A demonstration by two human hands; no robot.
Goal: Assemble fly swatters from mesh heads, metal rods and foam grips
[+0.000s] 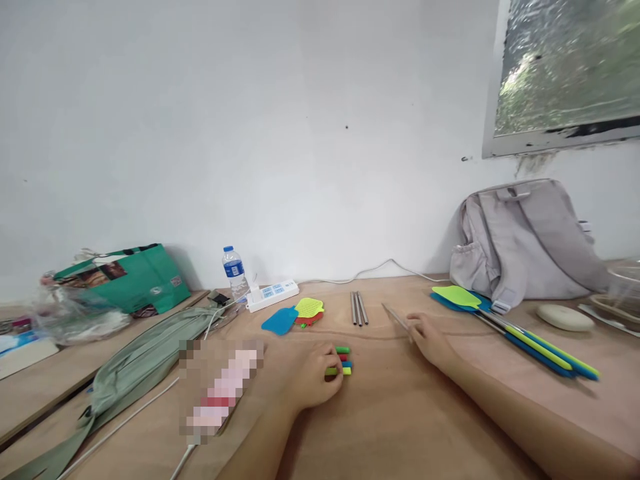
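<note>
My right hand (425, 339) is closed on a thin metal rod (393, 316), which points away to the left. Beside it on the table lie several more metal rods (359, 309), side by side. My left hand (320, 375) has its fingers curled round the end of a yellow handle (346, 371). Next to that are a blue handle (349, 364), a red handle (343, 357) and a green handle (343, 350), partly covered by my fingers. Loose fly swatter heads lie beyond my left hand, a blue head (280, 321) and a yellow head (310, 307) over a red one (309, 321).
Whole fly swatters (535, 343) lie at the right, before a grey backpack (530, 240) and near a white oval object (565, 317). A power strip (273, 295) and water bottle (234, 272) stand by the wall. A grey-green bag (140, 357) and green bag (145, 283) lie left.
</note>
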